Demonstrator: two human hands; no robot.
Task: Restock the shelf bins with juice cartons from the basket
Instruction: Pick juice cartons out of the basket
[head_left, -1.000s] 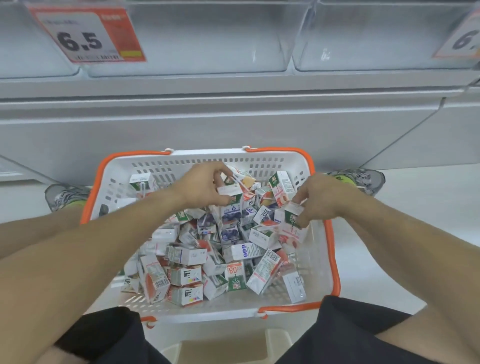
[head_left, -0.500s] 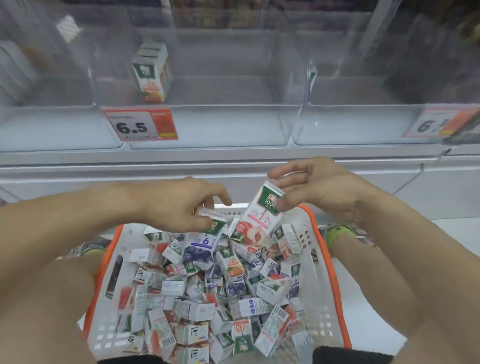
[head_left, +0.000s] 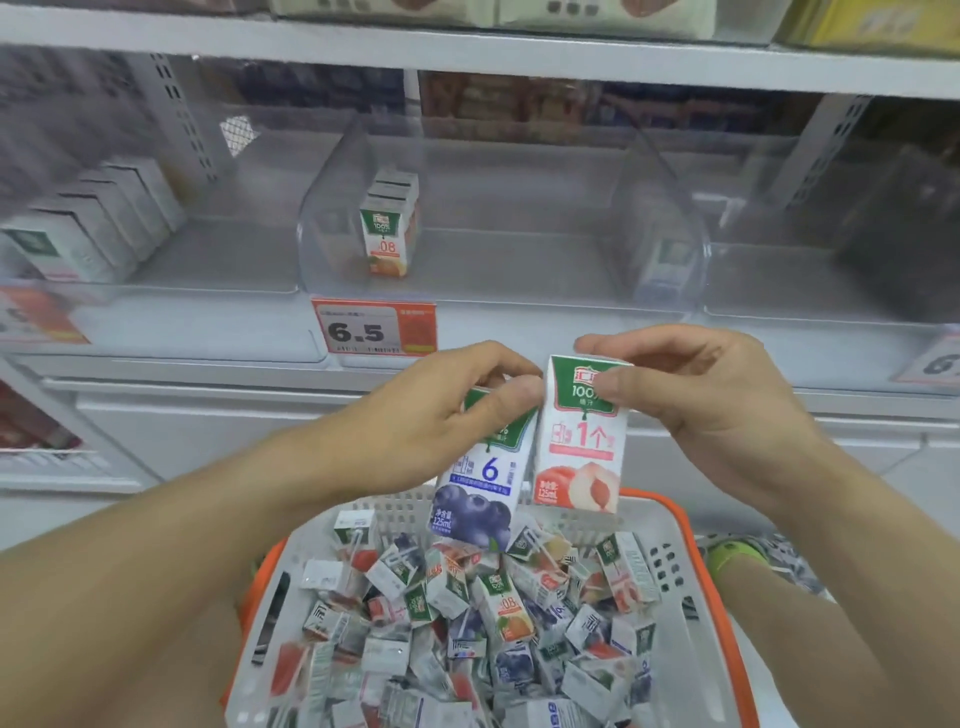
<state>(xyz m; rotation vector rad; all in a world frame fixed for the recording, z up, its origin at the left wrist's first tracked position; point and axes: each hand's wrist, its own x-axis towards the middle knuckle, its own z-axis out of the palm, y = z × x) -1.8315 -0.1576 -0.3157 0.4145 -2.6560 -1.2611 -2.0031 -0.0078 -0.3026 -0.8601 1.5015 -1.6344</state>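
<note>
My left hand (head_left: 431, 415) grips a blueberry juice carton (head_left: 480, 483) by its top. Beside it, my right hand (head_left: 711, 395) holds a peach juice carton (head_left: 582, 441) upright. Both cartons hang side by side above the far rim of the white, orange-trimmed basket (head_left: 675, 582), which is filled with several jumbled small cartons. Above, clear shelf bins run along the shelf. The middle bin (head_left: 498, 291) holds a short row of orange-juice cartons (head_left: 387, 234) at its left side. The left bin (head_left: 208, 270) holds a row of cartons (head_left: 88, 234).
A red price tag reading 6.5 (head_left: 374, 327) hangs below the middle bin. A right bin (head_left: 831, 306) shows a carton (head_left: 670, 265) at its left side and something dark behind. An upper shelf (head_left: 467, 47) carries boxed goods. A shoe (head_left: 737, 556) is right of the basket.
The view has tilted up from the basket to the shelf. Both hands have lifted a carton each out of the basket and brought them together, upright, in front of the shelf edge.
</note>
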